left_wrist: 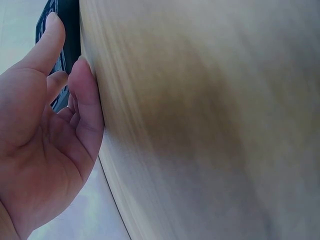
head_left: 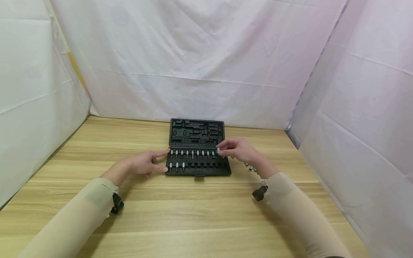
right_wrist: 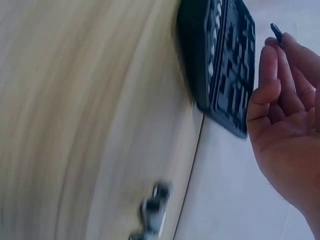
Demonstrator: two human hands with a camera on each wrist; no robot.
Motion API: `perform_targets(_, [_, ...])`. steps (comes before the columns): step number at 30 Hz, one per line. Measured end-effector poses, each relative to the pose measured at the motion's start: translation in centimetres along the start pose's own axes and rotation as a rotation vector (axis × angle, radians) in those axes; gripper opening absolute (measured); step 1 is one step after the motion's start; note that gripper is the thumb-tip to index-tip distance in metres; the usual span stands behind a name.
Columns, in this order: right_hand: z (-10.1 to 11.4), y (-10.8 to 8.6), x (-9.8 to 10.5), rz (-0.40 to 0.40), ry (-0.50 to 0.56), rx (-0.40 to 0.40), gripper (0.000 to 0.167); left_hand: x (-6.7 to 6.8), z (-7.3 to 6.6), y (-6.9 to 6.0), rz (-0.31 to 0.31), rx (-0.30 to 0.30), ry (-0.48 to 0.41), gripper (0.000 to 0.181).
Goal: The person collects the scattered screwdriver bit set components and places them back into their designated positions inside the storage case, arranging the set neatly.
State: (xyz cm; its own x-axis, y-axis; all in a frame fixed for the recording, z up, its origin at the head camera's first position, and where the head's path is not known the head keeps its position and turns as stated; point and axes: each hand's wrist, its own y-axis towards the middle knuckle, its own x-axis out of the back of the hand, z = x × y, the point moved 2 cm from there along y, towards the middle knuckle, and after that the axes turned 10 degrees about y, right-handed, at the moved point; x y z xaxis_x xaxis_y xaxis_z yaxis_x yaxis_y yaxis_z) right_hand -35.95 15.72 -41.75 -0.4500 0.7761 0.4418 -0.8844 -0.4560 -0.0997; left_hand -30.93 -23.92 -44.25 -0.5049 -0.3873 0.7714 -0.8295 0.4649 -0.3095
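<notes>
A black socket case point(head_left: 198, 173) lies open on the table, with silver bit sockets point(head_left: 192, 154) standing in its back row. Fewer sit at the left of its front row, beside vacant slots. My left hand point(head_left: 145, 163) rests at the case's left end, thumb near the front corner and index finger near the hinge. Over the right end of the back row, my right hand point(head_left: 240, 149) pinches one bit socket point(right_wrist: 276, 34) between thumb and fingertips. In the right wrist view its dark end points up and away from the fingers.
Loose bit sockets point(head_left: 251, 167) lie on the wooden table point(head_left: 180, 218) right of the case, partly hidden by my right forearm. The moulded lid point(head_left: 197, 132) leans back behind the tray. White cloth point(head_left: 193, 71) hangs around the back and sides.
</notes>
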Motion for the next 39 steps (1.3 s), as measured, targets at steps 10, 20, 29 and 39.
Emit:
perform_targets(10, [1.1,2.6,-4.6,0.093,0.033,0.042,0.022,-0.1,-0.1,0.0,0.001,-0.003,0.002,0.093])
perform_targets(20, [2.1,4.7,-7.8,0.193,-0.024,0.053,0.014,0.0,-0.2,0.1,0.002,0.007,0.000,0.094])
perform_targets(29, [2.5,5.3,-8.9,0.223,-0.099,0.058,0.013,0.1,-0.4,0.0,0.003,-0.005,-0.014,0.093])
perform_targets(39, [2.7,5.5,-9.0,0.265,-0.129,0.052,0.015,0.1,0.0,0.0,0.004,0.000,-0.005,0.093])
